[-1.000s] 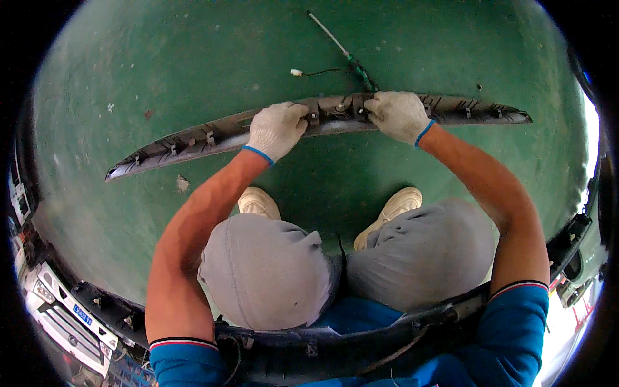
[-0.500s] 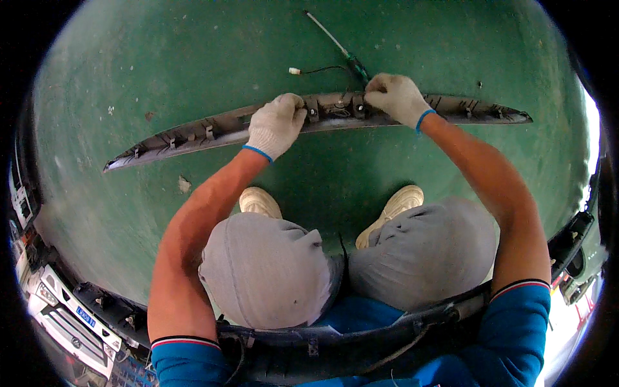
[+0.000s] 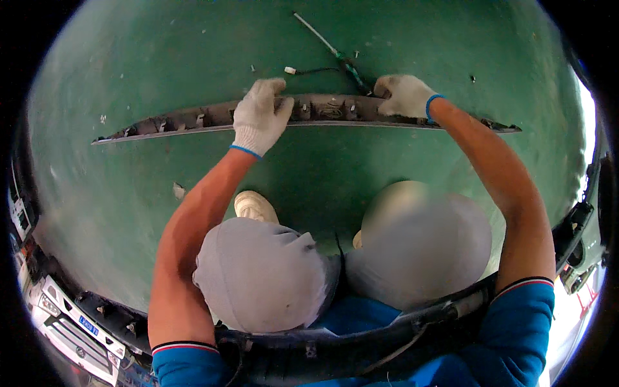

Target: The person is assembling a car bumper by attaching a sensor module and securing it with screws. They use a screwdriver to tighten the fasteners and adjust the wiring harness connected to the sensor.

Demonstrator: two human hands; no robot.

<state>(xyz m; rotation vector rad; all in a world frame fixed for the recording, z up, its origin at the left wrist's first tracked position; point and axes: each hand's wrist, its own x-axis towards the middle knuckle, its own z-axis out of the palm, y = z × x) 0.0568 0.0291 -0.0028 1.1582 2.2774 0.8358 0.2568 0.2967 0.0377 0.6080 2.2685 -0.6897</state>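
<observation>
A long, curved dark trim strip [image 3: 332, 109] with clips and brackets along its inner side lies across the floor ahead of me. My left hand [image 3: 260, 119], in a white knit glove, grips it left of its middle. The thumb is on the inner side and the fingers reach over the far edge. My right hand [image 3: 407, 98], gloved alike, is curled over the far edge on the right, its fingertips partly hidden. Just beyond the strip lies a screwdriver [image 3: 348, 68] with a green-black handle. Beside it runs a thin dark wire ending in a white connector [image 3: 290, 70].
Small screw-like pieces [image 3: 472, 79] are scattered on the green floor [image 3: 193, 71] beyond the strip. A flat pale scrap [image 3: 178, 190] lies near my left forearm. A long black curved part [image 3: 348, 342] spans my lap. A white vehicle front [image 3: 74, 332] stands at the lower left.
The strip has shifted away from me and tipped, its near edge now looking straighter. Both hands have moved with it. The left thumb and fingers have spread further apart.
</observation>
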